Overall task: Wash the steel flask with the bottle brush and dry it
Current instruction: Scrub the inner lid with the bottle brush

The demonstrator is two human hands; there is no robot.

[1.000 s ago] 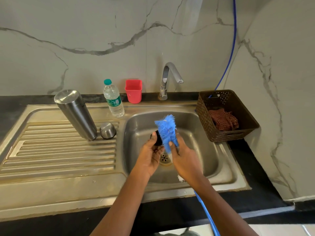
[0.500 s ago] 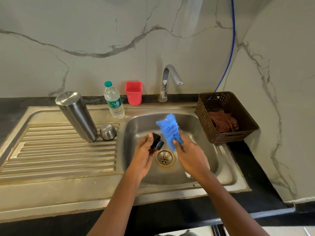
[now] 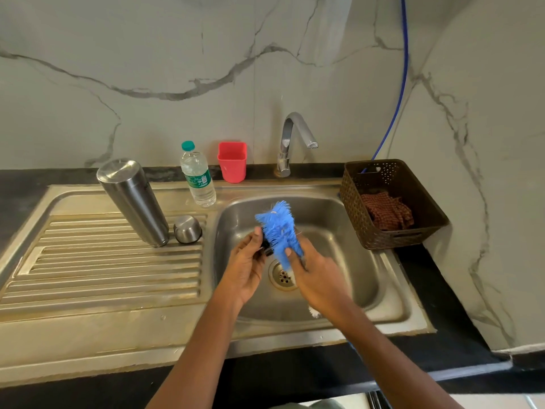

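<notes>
The steel flask is standing mouth-down on the drainboard, well left of the 2 hands and nearer the left hand, whose fingers are pinching a black stopper over the sink. The bottle brush is pointing up and away, its bristles touching the stopper, with the fingers of the right hand curling round its handle.
</notes>
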